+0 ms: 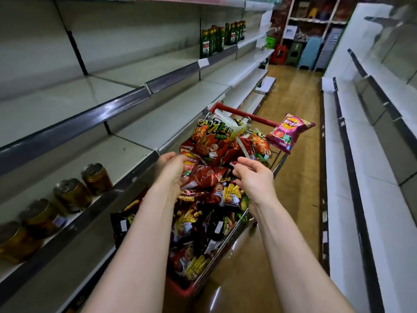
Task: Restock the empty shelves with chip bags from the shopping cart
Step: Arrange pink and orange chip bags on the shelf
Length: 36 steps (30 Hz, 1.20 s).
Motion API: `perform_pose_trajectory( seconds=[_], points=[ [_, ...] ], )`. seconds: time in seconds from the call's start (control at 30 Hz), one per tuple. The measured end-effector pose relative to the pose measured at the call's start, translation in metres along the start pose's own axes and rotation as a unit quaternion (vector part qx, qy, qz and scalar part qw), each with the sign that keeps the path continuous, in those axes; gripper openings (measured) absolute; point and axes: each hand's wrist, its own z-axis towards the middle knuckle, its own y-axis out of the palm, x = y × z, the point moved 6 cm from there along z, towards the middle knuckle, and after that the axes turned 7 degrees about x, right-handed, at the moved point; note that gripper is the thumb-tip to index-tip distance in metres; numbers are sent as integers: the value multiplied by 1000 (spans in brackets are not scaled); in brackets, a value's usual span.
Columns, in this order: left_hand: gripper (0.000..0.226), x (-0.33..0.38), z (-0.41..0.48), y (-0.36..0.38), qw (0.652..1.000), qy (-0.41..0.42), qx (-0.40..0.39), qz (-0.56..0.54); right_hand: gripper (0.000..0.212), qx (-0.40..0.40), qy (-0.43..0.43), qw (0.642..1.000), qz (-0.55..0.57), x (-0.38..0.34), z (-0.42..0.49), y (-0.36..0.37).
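A red-rimmed shopping cart [228, 109] stands in the aisle, piled with several chip bags, mostly red and yellow. Both my hands reach over the pile. My left hand [173, 170] grips the left side of a red chip bag [207, 175] lying on top. At that bag's right corner, the fingertips of my right hand [255, 177] pinch the edge. A purple chip bag [288, 132] sits tilted on the cart's right rim. The empty shelf [135, 152] runs along the left of the cart, with another bare shelf [67, 105] above it.
Several gold-lidded cans [72, 195] line the low left shelf near me. Green bottles [214, 39] stand on a higher shelf further down. White shelving [361, 143] runs along the right. The wooden aisle floor [297, 177] leads to stacked stools [293, 53] at the far end.
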Motion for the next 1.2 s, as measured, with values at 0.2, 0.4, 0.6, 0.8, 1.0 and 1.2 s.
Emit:
perform_pose_trajectory(
  seconds=[0.2,0.4,0.6,0.8,1.0,1.2],
  points=[
    [44,-1,72,11,999,-37,24,15,25,-7,43,998,-33,23,67,43],
    [42,-21,129,14,995,-86,41,30,20,-18,134,989,-56,69,105,92],
    [36,-19,165,49,994,-98,22,36,17,10,142,987,-72,68,141,102],
    [28,-4,160,130,993,-58,-80,58,15,50,95,993,-51,50,174,74],
    [23,5,122,229,978,-16,-193,82,18,136,91,986,-18,31,220,18],
    [37,-3,103,339,959,9,-245,143,32,184,81,979,-8,20,283,-43]
  ],
)
